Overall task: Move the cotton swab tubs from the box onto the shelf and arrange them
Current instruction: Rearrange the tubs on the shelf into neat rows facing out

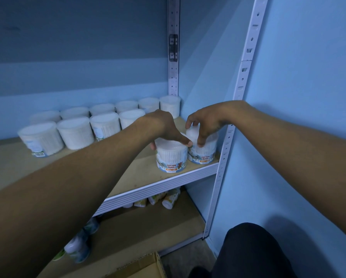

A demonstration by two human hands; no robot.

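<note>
Two clear cotton swab tubs with "Cotton Buds" labels stand side by side at the front right of the wooden shelf (144,177). My left hand (162,127) grips the top of the left tub (171,157). My right hand (206,121) holds the lid of the right tub (203,153), which stands against the white corner upright. The two tubs touch. Behind and to the left, several more tubs (75,131) stand in two rows along the back wall. A corner of the cardboard box (148,265) shows at the bottom edge.
White slotted uprights (226,137) frame the shelf on the right, against a blue wall. The lower shelf (148,227) holds several small bottles (170,197), some lying down. My dark-clothed knee (248,251) is at the bottom right.
</note>
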